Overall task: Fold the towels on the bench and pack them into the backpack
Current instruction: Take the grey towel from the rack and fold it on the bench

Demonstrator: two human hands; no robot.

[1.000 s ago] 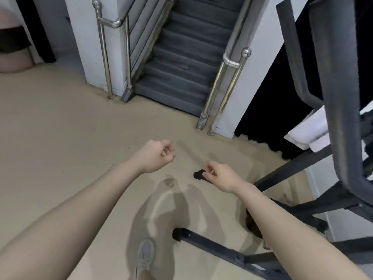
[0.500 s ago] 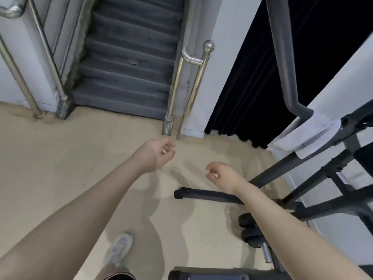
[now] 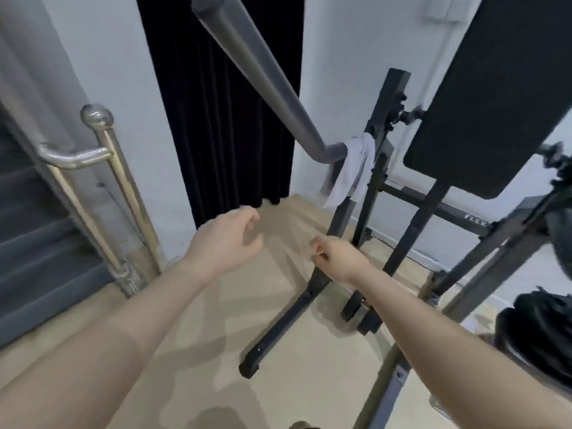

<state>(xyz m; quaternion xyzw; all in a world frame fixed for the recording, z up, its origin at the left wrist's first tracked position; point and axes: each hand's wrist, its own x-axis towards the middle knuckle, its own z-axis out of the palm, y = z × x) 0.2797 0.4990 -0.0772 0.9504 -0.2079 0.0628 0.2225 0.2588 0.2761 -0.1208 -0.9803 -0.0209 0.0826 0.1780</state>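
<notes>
Fingers of the left hand are hanging loosely curled and grasping nothing, the hand floating in the air above the floor. The right hand is reaching forward beside it, its fingers also loosely bent with the thumb near the forefinger, and nothing is lying between them. The two hands are staying apart from each other and touching no object.

A white towel is hanging draped over the bent end of a grey bar, right against a black upright of the bench frame. It is sitting beyond both hands and well apart from them, closer to the right one. The black bench pad is tilting steeply at the upper right, just right of the towel.

A black bag, apparently the backpack, is lying on the floor at the right edge, partly cut off by the frame.

A black curtain is hanging against the white wall behind the bar, and a steel handrail is flanking grey stairs at the left.
</notes>
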